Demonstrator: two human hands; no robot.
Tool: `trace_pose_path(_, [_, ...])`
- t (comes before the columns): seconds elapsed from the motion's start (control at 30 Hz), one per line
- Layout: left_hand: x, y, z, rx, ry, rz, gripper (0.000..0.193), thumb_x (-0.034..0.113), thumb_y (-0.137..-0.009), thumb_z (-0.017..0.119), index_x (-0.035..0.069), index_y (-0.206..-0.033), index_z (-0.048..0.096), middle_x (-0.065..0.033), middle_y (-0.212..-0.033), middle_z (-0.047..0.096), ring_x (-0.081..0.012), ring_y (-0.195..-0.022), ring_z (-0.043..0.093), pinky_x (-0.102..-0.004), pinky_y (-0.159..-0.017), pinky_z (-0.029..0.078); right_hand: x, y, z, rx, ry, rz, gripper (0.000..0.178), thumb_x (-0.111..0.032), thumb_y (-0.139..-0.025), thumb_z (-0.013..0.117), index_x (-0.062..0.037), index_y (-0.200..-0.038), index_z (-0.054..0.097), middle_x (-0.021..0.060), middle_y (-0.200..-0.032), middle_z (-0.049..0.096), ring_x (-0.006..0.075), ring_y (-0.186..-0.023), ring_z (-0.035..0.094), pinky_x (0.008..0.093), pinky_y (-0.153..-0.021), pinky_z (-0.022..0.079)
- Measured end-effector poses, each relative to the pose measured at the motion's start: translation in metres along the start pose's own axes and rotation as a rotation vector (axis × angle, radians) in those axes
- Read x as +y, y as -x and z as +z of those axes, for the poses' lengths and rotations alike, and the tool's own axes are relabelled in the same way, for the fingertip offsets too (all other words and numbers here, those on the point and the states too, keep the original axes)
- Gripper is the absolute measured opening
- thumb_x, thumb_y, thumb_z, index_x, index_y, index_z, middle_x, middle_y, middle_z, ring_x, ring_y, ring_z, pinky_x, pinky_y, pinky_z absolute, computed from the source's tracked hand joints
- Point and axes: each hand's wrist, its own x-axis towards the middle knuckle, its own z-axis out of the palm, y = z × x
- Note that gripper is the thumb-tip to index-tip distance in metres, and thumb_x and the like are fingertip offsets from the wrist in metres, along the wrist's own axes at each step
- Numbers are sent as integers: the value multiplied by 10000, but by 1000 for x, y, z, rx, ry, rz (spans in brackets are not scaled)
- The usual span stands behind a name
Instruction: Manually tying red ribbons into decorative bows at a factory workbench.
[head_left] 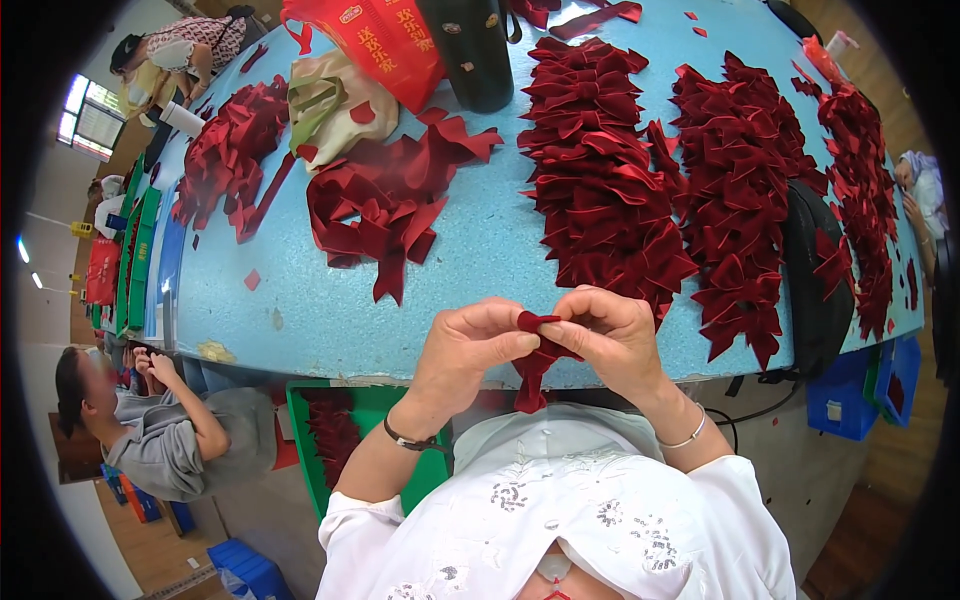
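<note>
Between my hands, just over the table's front edge, a dark red velvet ribbon is pinched and folded, one end hanging down. My left hand grips it with thumb and forefinger from the left. From the right, my right hand pinches the same ribbon, thumb pressed on the fold. Ahead and to the left lies a loose heap of red ribbon strips. Straight beyond my right hand, finished-looking red velvet bows are stacked in a long row. Another row of bows runs beside it.
A dark bottle, a red bag and a cream cloth bag stand at the back of the blue table. A black bag lies right. Below left is a green crate with bows; a person in grey sits nearby.
</note>
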Motion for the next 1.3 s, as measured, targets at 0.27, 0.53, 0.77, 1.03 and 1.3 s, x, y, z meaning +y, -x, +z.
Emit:
trace_pose_path(0.27, [1,-3,-1,40,282,-144,177,-23,-806,633,7,-979,647,-65,-945,645,-121,-850,590,-253,-790,467,3,3,-5,-78,-309,148,153,-10,-822,638,52,-962,641,22,-789,627,34,-674,527,160,-559,414])
trace_pose_path(0.53, [-3,-2,-2,66,38,-49,125,-14,-815,624,3,-933,661,-64,-914,640,-131,-832,580,-250,-778,457,2,-3,1,-29,-21,-91,111,16,-787,638,36,-896,649,40,-769,630,60,-669,546,179,-556,429])
trace_pose_path(0.77, [-7,-2,-9,-38,128,-74,110,16,-819,637,-2,-921,674,-62,-989,622,-124,-890,572,-245,-788,459,-6,-5,2,-9,146,-141,72,29,-717,627,26,-789,626,46,-721,611,77,-628,539,200,-529,418])
trace_pose_path(1.03, [0,-2,-3,-130,152,-148,174,33,-826,636,5,-994,667,-49,-1120,561,-129,-956,551,-258,-832,445,-2,-6,4,59,71,-33,49,6,-730,632,33,-765,610,21,-693,592,56,-604,503,195,-511,394])
trace_pose_path(1.3, [-10,-2,-11,-192,119,-106,217,77,-869,584,2,-1067,633,-47,-1121,563,-126,-958,555,-270,-850,444,-4,-5,4,-8,37,32,39,-1,-769,618,37,-778,610,9,-715,590,36,-631,502,176,-523,385])
